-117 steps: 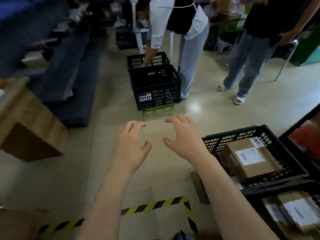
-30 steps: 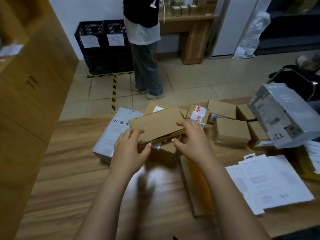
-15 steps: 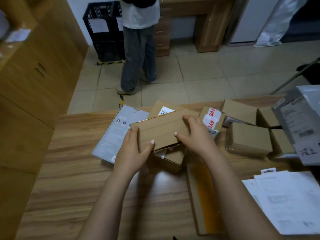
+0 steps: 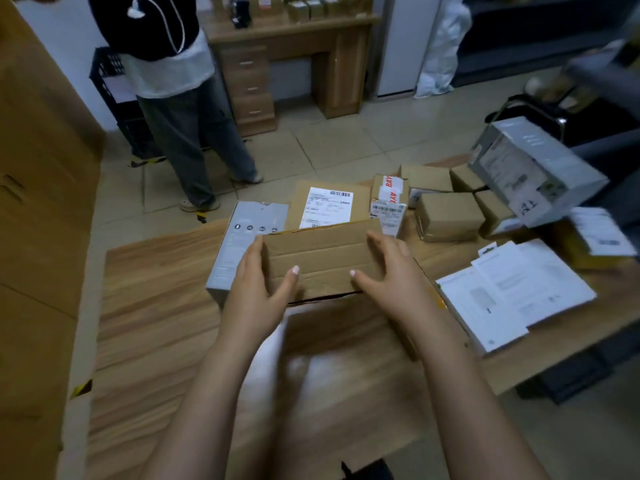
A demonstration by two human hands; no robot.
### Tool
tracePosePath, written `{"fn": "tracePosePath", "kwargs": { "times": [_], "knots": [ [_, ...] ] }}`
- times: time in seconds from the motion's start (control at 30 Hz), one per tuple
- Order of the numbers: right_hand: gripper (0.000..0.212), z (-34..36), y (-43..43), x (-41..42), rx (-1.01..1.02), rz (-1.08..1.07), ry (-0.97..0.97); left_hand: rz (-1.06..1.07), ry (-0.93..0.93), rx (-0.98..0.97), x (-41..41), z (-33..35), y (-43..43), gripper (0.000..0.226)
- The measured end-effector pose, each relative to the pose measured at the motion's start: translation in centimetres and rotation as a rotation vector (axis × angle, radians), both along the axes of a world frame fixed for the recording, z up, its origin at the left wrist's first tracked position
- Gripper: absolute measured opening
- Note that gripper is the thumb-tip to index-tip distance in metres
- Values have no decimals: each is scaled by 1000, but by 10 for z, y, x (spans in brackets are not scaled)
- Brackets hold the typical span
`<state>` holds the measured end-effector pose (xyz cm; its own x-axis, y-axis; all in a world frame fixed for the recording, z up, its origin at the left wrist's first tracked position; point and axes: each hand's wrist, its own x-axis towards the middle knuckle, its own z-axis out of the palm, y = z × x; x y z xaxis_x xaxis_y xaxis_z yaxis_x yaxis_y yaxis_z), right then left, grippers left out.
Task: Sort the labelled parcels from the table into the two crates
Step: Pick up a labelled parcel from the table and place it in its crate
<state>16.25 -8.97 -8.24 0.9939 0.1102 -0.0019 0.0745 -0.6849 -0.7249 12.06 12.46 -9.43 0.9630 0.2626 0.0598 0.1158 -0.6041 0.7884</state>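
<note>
While both forearms stretch forward, left hand (image 4: 256, 292) clasps the brown parcel (image 4: 318, 254) at its left end | right hand (image 4: 391, 278) clasps its right end | parcel just over the desk (image 4: 156, 306).

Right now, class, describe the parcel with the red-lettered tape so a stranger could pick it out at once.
Start at the far edge of the wooden table. Just beyond the right hand, which holds a brown carton, stands a small box. It alone wears white tape with red letters; the boxes to its right are plain brown.
</note>
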Motion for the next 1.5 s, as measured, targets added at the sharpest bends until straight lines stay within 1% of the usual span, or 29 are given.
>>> {"fn": "tracePosePath", "kwargs": {
  "times": [0.1, 0.2, 0.27, 0.33, 0.37, 0.43, 0.53, 0.7, 0.8, 0.93, 1.07, 1.17, 1.27, 1.3, 1.4, 1.5],
  "knots": [
    [72, -12, 5, -50, 9, -58, 31, -62, -18, 9, -35, -8, 9, 76],
    [85, -29, 10, -90, 36, -132, 65, -121, 58, -22, -65, -22, 18, 81],
    [95, -38, 14, -112, 68, -184, 135, -136, 112, -69, -82, -33, 23, 85],
    [99, -46, 17, -129, 98, -235, 186, -136, 144, -109, -95, -43, 28, 87],
    [96, -50, 19, -135, 118, -248, 190, -129, 157, -119, -100, -47, 30, 87],
    [82, -55, 22, -143, 130, -264, 187, -109, 177, -142, -109, -55, 33, 85],
    [60, -61, 26, -151, 53, -292, 135, -57, 185, -206, -118, -63, 35, 82],
    [37, -75, 34, -160, 239, -454, 156, 81, 213, -245, -126, -72, 34, 72],
    [34, -80, 34, -162, 273, -484, 138, 115, 217, -254, -131, -78, 33, 67],
    [35, -87, 27, -166, 339, -472, 170, 75, 204, -271, -134, -85, 34, 62],
    [51, -93, 16, -170, 348, -448, 164, -4, 185, -225, -135, -91, 34, 47],
    [56, -96, 7, -173, 262, -421, 160, -95, 205, -191, -137, -102, 33, 43],
    [56, -101, 5, -177, 197, -407, 176, -150, 243, -206, -140, -115, 27, 53],
    [57, -104, 5, -178, 174, -403, 186, -171, 248, -177, -141, -119, 24, 56],
    [59, -114, 3, -180, 96, -388, 213, -254, 255, 5, -144, -121, 20, 66],
    [60, -123, 1, -181, 78, -407, 249, -313, 280, 101, -139, -124, 20, 80]
  ]
}}
